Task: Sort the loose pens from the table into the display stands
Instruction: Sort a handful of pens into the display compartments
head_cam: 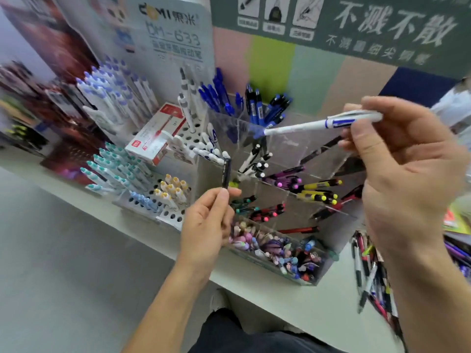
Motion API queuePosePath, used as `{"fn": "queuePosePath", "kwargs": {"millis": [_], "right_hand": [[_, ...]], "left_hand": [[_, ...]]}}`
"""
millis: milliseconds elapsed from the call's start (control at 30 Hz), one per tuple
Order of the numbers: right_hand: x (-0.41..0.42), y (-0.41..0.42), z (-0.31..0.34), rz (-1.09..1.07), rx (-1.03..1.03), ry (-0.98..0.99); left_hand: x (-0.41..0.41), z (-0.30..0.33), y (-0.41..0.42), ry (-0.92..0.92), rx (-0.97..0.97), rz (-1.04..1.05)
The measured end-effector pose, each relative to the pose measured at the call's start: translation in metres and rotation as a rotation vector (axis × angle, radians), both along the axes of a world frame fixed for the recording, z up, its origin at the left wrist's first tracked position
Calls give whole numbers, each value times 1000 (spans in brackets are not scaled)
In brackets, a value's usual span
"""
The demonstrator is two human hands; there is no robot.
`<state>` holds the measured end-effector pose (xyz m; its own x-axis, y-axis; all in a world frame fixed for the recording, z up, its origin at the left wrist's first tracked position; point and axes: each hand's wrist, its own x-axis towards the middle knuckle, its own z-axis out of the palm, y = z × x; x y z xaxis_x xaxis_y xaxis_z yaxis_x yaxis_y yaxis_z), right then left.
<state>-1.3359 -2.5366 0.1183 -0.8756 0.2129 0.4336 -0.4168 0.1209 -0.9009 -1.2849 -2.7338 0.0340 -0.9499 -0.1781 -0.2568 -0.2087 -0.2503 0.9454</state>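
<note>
My left hand (pixel 206 225) pinches a black pen (pixel 226 174) upright, just in front of the clear acrylic display stand (pixel 293 154). My right hand (pixel 397 169) holds a white pen with a blue tip and blue band (pixel 305 127) nearly level above the stand's upper compartments, tip pointing left. The stand's compartments hold blue, white-black, purple, yellow and red pens. A pile of loose pens (pixel 372 271) lies on the table at the right, partly behind my right forearm.
A white perforated rack (pixel 178 215) with white-blue, teal and yellow-capped pens stands at left, a red-white box (pixel 155 138) resting on it. A clear bin of small colourful items (pixel 280 256) sits below the stand. The table edge (pixel 127 225) runs diagonally; floor lies lower left.
</note>
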Motion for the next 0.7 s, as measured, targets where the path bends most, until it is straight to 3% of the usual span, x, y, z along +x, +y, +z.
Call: {"fn": "queuePosePath", "kwargs": {"millis": [167, 333, 533, 600, 700], "right_hand": [[-36, -67, -17, 117, 270, 39], [-70, -114, -59, 218, 722, -30], [-63, -112, -51, 207, 961, -205], [-47, -99, -38, 264, 826, -222], [-21, -79, -21, 426, 300, -376]], "left_hand": [[-10, 8, -25, 60, 230, 190], [-11, 10, -38, 103, 138, 177], [-7, 8, -36, 107, 89, 196], [-7, 8, -34, 122, 83, 203], [-12, 11, -25, 174, -9, 156]]}}
